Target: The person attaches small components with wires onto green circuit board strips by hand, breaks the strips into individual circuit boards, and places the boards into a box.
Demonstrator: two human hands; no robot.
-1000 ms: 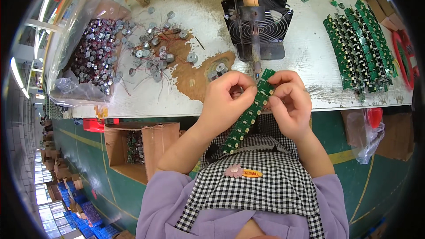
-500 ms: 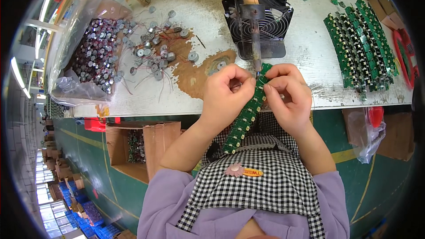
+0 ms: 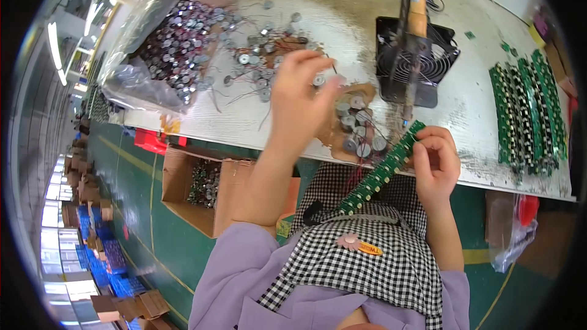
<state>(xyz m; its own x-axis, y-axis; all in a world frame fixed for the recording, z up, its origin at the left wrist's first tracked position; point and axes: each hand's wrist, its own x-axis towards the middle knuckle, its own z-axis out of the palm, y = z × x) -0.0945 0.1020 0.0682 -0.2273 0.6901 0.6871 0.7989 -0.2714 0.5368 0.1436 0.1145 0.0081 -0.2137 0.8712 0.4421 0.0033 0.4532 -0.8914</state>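
My right hand [image 3: 437, 165] pinches the upper end of a long green circuit board strip [image 3: 384, 171] dotted with small pale components. The strip slants down to the left, past the table edge, to my checked apron. My left hand [image 3: 302, 101] is raised over the table with its fingers apart and nothing visible in them. Beyond it lie loose small round metal motors [image 3: 260, 55] with thin wires. Several more motors [image 3: 361, 128] sit between the hands, red wires trailing toward the strip. A soldering iron [image 3: 417, 9] with a wooden handle points down just above the strip's top end.
A black fan [image 3: 391, 55] stands behind the iron. At left a plastic-lined box [image 3: 137, 76] holds many motors. Stacked green board strips [image 3: 527, 116] lie at right. Below the table are an open cardboard box [image 3: 229, 195] and a clear plastic bag [image 3: 510, 244].
My left hand has left the strip and moved left, its fingers spreading. My right hand still holds the strip, now slightly away from the iron's tip. The whole view has shifted.
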